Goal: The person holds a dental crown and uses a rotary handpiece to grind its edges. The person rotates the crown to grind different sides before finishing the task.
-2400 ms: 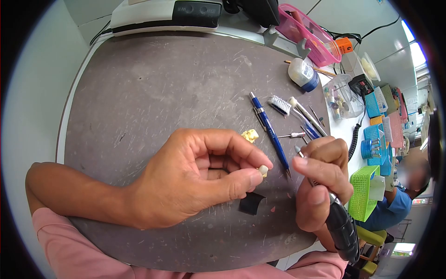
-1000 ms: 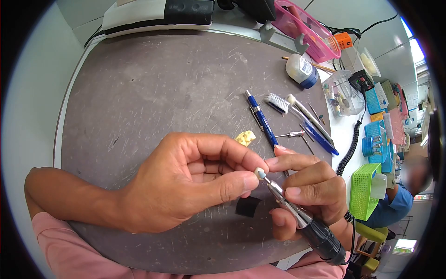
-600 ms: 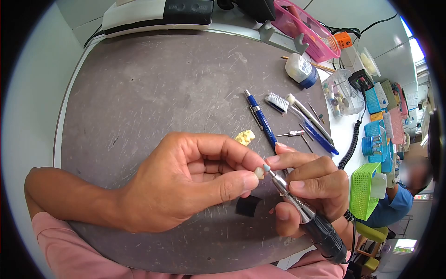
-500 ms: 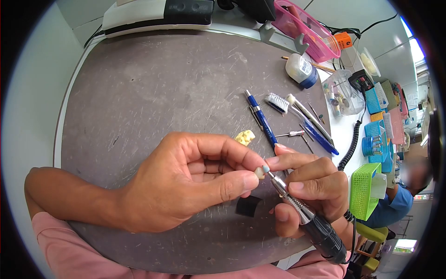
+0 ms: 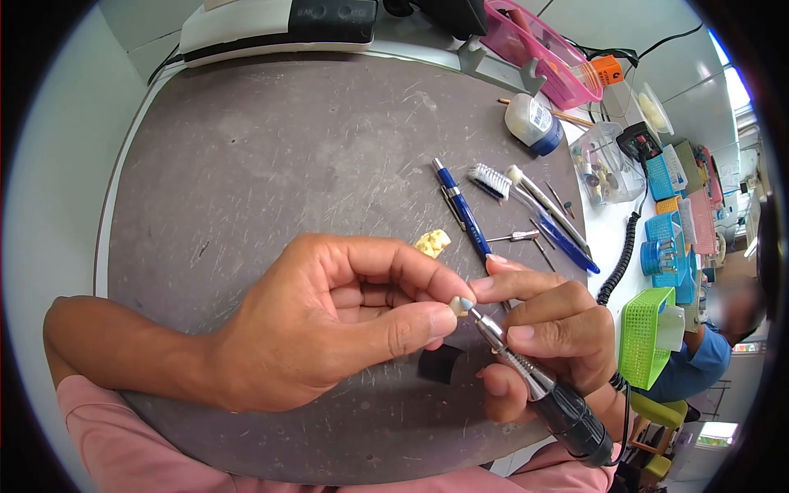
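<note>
Between thumb and index finger, my left hand (image 5: pixel 329 333) pinches a small whitish tooth-shaped piece (image 5: pixel 454 305), which looks like a dental crown and is partly covered by the fingertips. My right hand (image 5: pixel 563 329) is wrapped around a rotary handpiece (image 5: pixel 530 374) with a silver front and black body. A small pale-blue pointed tip (image 5: pixel 467 304) on the handpiece meets the crown. My right index fingertip rests close to the left one. Beyond the hands lies a yellow tooth cast (image 5: pixel 432 242), and a dark square piece (image 5: pixel 440 363) is below them on the worktop.
Right of centre lie a blue mechanical pencil (image 5: pixel 463 209), a toothbrush (image 5: pixel 542 218) and several thin metal bits. A capped jar (image 5: pixel 528 121), a clear box (image 5: pixel 608 168) and a pink basket (image 5: pixel 552 70) stand farther back. A coiled cord (image 5: pixel 626 255) passes a green basket (image 5: pixel 639 345). Another person's blue sleeve (image 5: pixel 699 366) shows at right.
The blue tip has shifted slightly left against the crown, and the crown appears slightly turned. Both hands keep nearly the same position and hold.
</note>
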